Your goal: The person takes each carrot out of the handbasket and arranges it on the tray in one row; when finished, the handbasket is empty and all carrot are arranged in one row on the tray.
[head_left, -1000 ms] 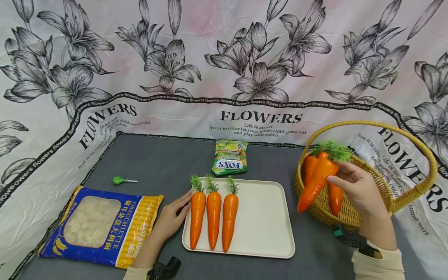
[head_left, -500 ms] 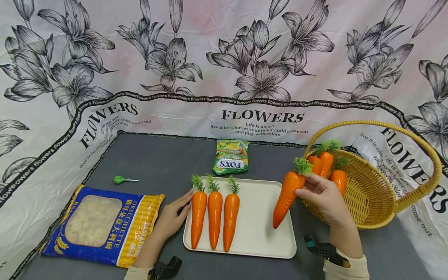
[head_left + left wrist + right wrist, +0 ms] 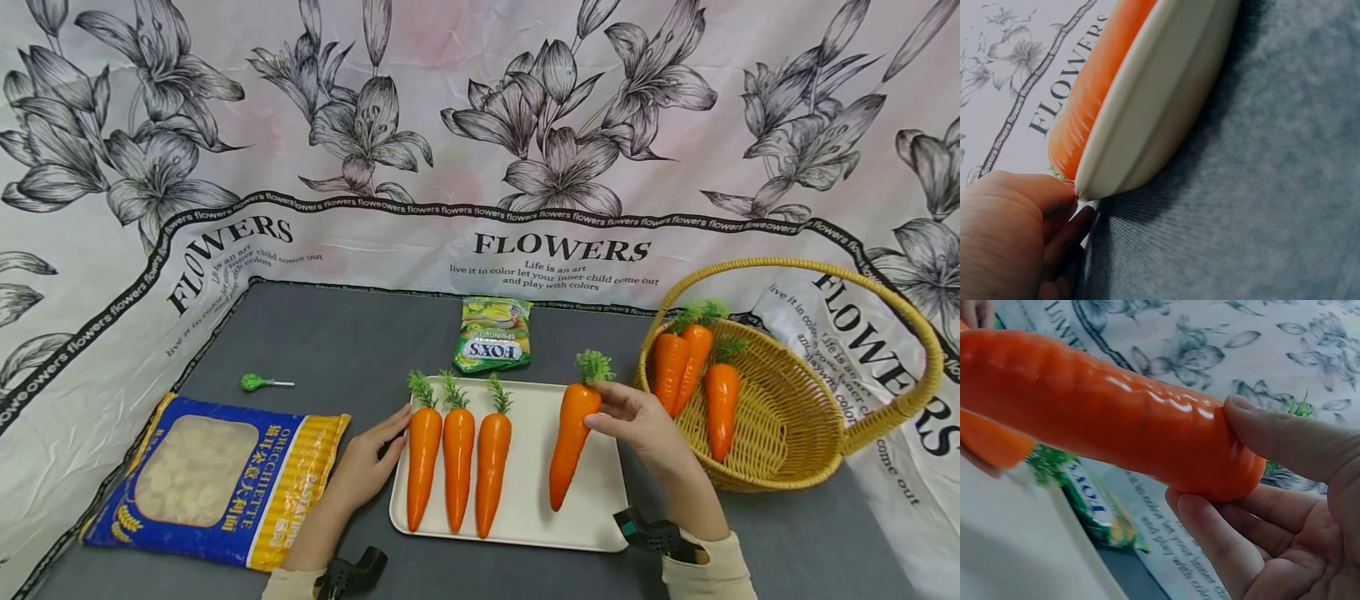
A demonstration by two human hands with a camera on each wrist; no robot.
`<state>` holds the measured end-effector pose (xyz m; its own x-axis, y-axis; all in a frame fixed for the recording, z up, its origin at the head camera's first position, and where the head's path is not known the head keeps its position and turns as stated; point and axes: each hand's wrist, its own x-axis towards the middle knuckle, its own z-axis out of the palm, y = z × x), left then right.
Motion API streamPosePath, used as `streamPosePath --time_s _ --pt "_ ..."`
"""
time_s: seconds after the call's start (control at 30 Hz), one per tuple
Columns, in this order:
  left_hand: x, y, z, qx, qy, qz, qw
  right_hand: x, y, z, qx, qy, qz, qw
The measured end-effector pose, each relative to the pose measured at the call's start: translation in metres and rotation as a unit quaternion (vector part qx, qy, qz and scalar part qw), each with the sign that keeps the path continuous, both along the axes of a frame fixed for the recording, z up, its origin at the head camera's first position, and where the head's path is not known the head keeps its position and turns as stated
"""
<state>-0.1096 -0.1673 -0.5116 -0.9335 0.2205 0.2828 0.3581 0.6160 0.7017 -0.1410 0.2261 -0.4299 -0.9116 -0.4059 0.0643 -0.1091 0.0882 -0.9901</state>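
Note:
My right hand [image 3: 637, 421] pinches an orange carrot [image 3: 573, 442] near its leafy top, thumb on one side and fingers on the other. This carrot hangs tip down over the right part of the cream tray [image 3: 528, 533]. In the right wrist view its thick end [image 3: 1210, 450] sits between thumb and fingertips. Three carrots [image 3: 457, 467] lie side by side on the tray's left part, green tops away from me. At the tray's left rim [image 3: 1129, 131], my left hand [image 3: 367, 462] grips the edge between its digits, beside the leftmost carrot.
A wicker basket [image 3: 832, 467] with a tall handle stands on the right, holding three carrots [image 3: 722, 408]. Behind the tray lies a green FOX'S candy bag [image 3: 495, 333]. On the left are a blue and yellow pasta bag [image 3: 262, 492] and a green lollipop [image 3: 253, 382].
My right hand has carried the carrot leftward from over the basket to over the tray, turning it more upright. The left hand has stayed at the tray's rim.

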Motion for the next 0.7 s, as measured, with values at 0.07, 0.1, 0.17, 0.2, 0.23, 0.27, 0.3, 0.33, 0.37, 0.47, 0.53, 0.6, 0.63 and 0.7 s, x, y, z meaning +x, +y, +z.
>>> streamPosePath --time_s 0.07,0.1,0.17,0.2,0.23,0.27,0.3,0.33,0.37,0.47,0.53,0.6,0.63,0.7 --pt "0.000 0.000 0.000 0.000 0.001 0.002 1.0000 -0.002 -0.009 -0.006 0.014 -0.020 0.004 0.9997" --pt "0.000 0.000 0.000 0.000 0.002 0.002 1.0000 -0.002 -0.013 -0.009 0.016 -0.029 0.009 0.9994" --pt "0.000 0.000 -0.001 -0.001 0.005 0.003 1.0000 -0.003 -0.022 -0.014 0.025 -0.050 0.012 0.9983" --pt "0.000 0.000 -0.001 -0.002 0.009 0.003 1.0000 -0.004 -0.026 -0.017 0.031 -0.061 0.013 0.9976" --pt "0.000 0.000 -0.001 -0.001 0.010 0.003 0.9999 -0.004 -0.030 -0.019 0.033 -0.073 0.013 0.9967" --pt "0.000 0.000 -0.001 -0.001 0.012 0.003 0.9999 -0.004 -0.033 -0.022 0.035 -0.082 0.014 0.9959" --pt "0.000 0.000 -0.001 -0.001 0.013 0.003 0.9999 -0.004 -0.037 -0.025 0.036 -0.091 0.015 0.9951" --pt "0.000 0.000 -0.001 -0.002 0.014 0.002 0.9999 -0.004 -0.039 -0.027 0.039 -0.099 0.014 0.9942" --pt "0.000 0.000 -0.001 -0.002 0.013 0.002 0.9999 -0.005 -0.042 -0.030 0.038 -0.105 0.014 0.9936" --pt "0.000 0.000 -0.001 -0.004 0.009 0.003 0.9999 -0.005 -0.048 -0.036 0.036 -0.118 0.013 0.9923" --pt "0.000 0.000 -0.001 -0.005 0.006 0.004 1.0000 -0.005 -0.051 -0.038 0.035 -0.123 0.009 0.9918" --pt "0.000 0.000 -0.001 -0.004 0.004 0.004 1.0000 -0.004 -0.053 -0.041 0.033 -0.124 0.007 0.9917" --pt "0.000 0.001 -0.001 -0.002 0.003 0.004 1.0000 -0.004 -0.054 -0.041 0.033 -0.123 0.005 0.9918" --pt "0.000 0.000 -0.001 -0.003 0.003 0.005 1.0000 -0.004 -0.056 -0.043 0.037 -0.125 0.002 0.9915"
